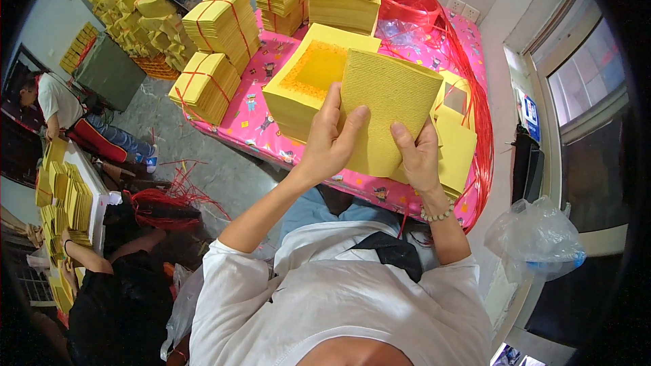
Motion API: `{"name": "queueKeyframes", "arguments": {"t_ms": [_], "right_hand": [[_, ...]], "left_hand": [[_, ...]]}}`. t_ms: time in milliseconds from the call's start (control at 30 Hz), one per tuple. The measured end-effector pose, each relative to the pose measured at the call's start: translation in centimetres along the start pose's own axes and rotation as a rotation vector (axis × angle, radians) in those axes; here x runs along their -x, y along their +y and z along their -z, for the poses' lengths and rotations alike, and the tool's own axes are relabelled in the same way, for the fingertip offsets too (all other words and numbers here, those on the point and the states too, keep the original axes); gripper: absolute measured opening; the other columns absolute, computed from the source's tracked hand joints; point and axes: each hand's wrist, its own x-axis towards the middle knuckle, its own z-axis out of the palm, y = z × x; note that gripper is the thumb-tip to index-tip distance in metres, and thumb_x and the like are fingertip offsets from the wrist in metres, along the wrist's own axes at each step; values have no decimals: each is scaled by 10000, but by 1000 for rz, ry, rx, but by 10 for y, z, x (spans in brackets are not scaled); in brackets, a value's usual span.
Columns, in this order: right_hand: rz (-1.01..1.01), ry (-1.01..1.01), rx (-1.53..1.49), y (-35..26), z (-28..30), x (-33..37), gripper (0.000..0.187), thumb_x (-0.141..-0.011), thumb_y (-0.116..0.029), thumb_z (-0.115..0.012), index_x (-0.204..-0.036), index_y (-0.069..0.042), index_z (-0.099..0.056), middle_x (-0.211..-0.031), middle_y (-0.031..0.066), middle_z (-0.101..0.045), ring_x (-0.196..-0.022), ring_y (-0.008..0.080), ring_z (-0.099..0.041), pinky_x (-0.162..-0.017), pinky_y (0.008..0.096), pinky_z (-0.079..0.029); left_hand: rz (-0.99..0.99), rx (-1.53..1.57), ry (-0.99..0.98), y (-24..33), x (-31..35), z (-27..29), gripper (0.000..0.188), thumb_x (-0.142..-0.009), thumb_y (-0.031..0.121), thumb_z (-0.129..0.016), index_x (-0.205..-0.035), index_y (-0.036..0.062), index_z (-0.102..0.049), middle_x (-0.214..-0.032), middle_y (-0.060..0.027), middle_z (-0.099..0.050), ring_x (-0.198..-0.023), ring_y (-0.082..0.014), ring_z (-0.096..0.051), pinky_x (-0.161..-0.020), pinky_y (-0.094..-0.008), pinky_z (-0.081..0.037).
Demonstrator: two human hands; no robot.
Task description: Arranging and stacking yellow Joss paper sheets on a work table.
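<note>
Both my hands grip a yellow bundle of textured paper [390,112], held up above the table's near edge. My left hand [333,137] clasps its left side, thumb across the front and fingers behind. On the lower right, my right hand [419,157] pinches it the same way, with a beaded bracelet at the wrist. Just behind the bundle stands a tall stack of yellow paper [288,102] with an orange-bordered panel on top. Beside my right hand lie loose yellow sheets [456,146], partly hidden by the bundle.
Red-tied paper stacks [220,27] stand on the pink patterned tablecloth [254,105]. Red strings [475,95] hang from a red basin [410,3] along the right edge. A plastic bag [536,237] is at the right. Two other people work at a table [91,183] on the left.
</note>
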Motion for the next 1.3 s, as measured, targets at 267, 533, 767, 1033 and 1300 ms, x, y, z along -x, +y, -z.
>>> {"name": "queueKeyframes", "arguments": {"t_ms": [267,533,767,1033,1300], "right_hand": [[-23,0,22,-3,1,0,399,-933,-96,-537,-1292,17,-403,-1210,104,-544,-1080,148,-532,-930,297,-426],[-82,129,-152,-10,3,-1,307,-941,-127,-561,-1205,28,-532,-1084,62,-622,-972,94,-571,-856,250,-455],[-92,204,-47,-12,15,1,228,-935,-146,-585,-1081,26,-615,-950,32,-655,-841,51,-576,-765,219,-464],[-83,239,-13,-10,31,6,180,-920,-130,-605,-1011,22,-638,-884,33,-653,-810,54,-580,-751,200,-465],[-266,48,44,-10,21,34,217,-904,-127,-628,-1034,46,-634,-892,31,-662,-773,52,-583,-713,212,-484]], "left_hand": [[-18,-18,23,-4,4,-4,288,-957,99,-479,-1218,-12,-426,-1056,-109,-564,-987,-145,-524,-851,-283,-424],[51,83,25,-5,10,-7,280,-955,79,-481,-1220,-7,-448,-1112,-72,-533,-1031,-124,-498,-898,-266,-405],[149,54,34,-4,26,-10,279,-949,72,-496,-1214,-8,-456,-1092,-58,-547,-1018,-105,-503,-889,-252,-407],[236,40,-4,-3,41,-8,292,-950,70,-495,-1228,-8,-453,-1122,-66,-569,-1031,-104,-521,-893,-256,-414],[288,110,34,1,45,-6,269,-955,80,-494,-1212,9,-462,-1128,-52,-570,-1042,-96,-516,-905,-256,-408]]}}
